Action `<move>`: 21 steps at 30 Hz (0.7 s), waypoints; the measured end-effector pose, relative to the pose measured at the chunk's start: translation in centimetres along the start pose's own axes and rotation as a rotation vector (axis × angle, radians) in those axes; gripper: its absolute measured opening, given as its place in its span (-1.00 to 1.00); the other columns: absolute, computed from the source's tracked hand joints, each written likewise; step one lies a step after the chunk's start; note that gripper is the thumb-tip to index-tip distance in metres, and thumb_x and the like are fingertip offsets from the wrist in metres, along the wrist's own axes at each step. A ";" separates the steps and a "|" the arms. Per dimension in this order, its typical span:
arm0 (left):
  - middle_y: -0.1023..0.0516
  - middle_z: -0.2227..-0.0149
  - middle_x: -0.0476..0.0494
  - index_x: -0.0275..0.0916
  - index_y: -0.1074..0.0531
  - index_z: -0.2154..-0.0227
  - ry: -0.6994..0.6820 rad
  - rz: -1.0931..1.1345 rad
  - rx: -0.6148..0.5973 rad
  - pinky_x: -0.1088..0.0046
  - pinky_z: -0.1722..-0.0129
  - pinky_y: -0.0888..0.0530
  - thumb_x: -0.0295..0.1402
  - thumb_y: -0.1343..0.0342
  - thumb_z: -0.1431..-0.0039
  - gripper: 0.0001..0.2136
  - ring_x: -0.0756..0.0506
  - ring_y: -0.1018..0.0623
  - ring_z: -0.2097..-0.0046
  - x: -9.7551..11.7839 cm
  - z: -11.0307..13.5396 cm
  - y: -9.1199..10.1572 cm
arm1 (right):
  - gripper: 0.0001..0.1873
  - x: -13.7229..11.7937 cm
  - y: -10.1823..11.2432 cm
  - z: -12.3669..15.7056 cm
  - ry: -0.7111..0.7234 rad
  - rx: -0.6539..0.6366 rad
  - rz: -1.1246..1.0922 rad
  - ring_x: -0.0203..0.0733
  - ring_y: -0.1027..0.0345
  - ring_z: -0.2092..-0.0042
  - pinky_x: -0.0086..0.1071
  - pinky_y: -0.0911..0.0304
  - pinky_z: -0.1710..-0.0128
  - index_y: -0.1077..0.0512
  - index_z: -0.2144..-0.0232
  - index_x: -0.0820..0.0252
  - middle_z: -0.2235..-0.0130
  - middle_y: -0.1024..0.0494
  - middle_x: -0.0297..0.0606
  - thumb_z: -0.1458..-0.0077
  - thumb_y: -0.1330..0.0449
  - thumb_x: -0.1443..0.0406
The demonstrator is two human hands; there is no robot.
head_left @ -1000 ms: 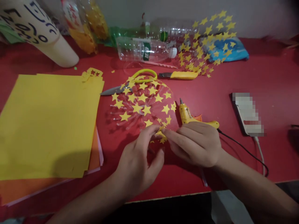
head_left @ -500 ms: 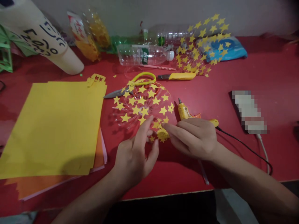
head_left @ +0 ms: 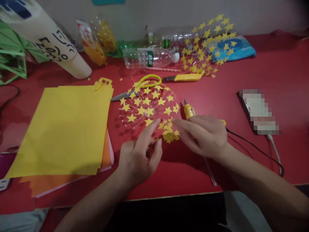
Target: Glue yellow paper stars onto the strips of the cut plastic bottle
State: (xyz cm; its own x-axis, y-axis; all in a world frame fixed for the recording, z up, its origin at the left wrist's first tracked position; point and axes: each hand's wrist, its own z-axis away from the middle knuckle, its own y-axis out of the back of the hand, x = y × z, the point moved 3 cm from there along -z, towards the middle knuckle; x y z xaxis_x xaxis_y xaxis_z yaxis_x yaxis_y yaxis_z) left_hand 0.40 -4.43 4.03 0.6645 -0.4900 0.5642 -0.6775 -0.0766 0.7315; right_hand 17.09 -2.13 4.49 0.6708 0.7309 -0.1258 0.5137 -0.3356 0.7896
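A clear plastic bottle piece, cut into splayed strips with yellow paper stars (head_left: 149, 111) on them, lies on the red table. At its near edge is a small cluster of yellow stars (head_left: 168, 135). My left hand (head_left: 136, 158) is beside the cluster on the left, index finger and thumb apart, holding nothing I can see. To the right of the cluster hovers my right hand (head_left: 205, 137), fingers stretched toward it and slightly blurred. Under and behind that hand lies a yellow glue gun (head_left: 189, 111). Scissors with yellow handles (head_left: 151, 77) rest behind the strips.
Yellow paper sheets (head_left: 65, 132) are stacked at left, near a white tumbler (head_left: 60, 48). A yellow box cutter (head_left: 187, 77), a clear bottle (head_left: 142, 58), a second starred piece (head_left: 200, 54) and a blue packet (head_left: 238, 50) lie at the back. A phone (head_left: 259, 112) lies at right.
My right hand has drawn slightly up and right, away from the star cluster. My left hand's fingers have moved off the cluster's edge. The view has shifted a little to the left.
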 end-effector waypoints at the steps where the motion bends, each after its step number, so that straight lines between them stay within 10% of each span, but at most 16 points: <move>1: -0.42 0.64 0.16 -0.33 -0.30 0.00 -0.012 -0.007 0.031 0.68 0.63 -0.33 -0.52 -0.01 -0.12 -0.65 0.15 -0.33 0.68 0.0 0.0 0.3 | -0.82 0.4 0.0 0.0 -0.090 0.015 -0.023 -0.35 -0.16 0.55 -0.43 -0.10 0.54 -0.40 0.23 0.24 0.57 -0.37 -0.38 -0.12 -0.05 0.43; 9: -0.53 0.41 0.02 -0.18 -0.43 0.14 -0.103 -0.013 0.369 0.58 0.48 -0.43 -0.58 -0.07 -0.06 -0.70 0.08 -0.49 0.47 -1.5 0.5 1.8 | -0.92 2.8 -0.3 0.3 -0.502 0.043 -0.238 -0.32 -0.32 0.41 -0.41 -0.22 0.40 -0.33 0.35 0.13 0.38 -0.43 -0.33 -0.07 -0.04 0.35; 16: -0.51 0.54 0.05 -0.27 -0.44 0.31 -0.228 0.031 0.112 0.64 0.58 -0.34 -0.50 -0.03 -0.12 -0.88 0.14 -0.36 0.61 -0.2 0.2 -0.2 | -0.84 1.5 -1.3 1.0 -0.106 -0.564 -0.049 -0.35 -0.18 0.54 -0.42 0.16 0.56 -0.36 0.48 0.19 0.53 -0.44 -0.35 -0.08 -0.02 0.35; 21: -0.49 0.57 0.05 -0.24 -0.46 0.38 -0.052 0.117 0.127 0.61 0.59 -0.32 -0.43 -0.02 -0.15 -0.89 0.12 -0.38 0.59 -0.7 0.0 -0.5 | -0.76 -0.7 -3.4 2.0 0.089 -0.647 0.077 -0.37 -0.13 0.59 -0.37 0.28 0.54 -0.39 0.43 0.24 0.56 -0.44 -0.32 -0.18 0.04 0.34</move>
State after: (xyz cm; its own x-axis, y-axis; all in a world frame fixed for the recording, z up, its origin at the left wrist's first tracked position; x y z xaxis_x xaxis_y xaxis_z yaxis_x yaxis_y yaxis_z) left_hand 0.30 -4.07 3.23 0.5642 -0.5458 0.6195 -0.7857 -0.1242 0.6061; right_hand 15.95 -2.67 0.69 0.6316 0.7748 -0.0262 0.0217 0.0160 0.9996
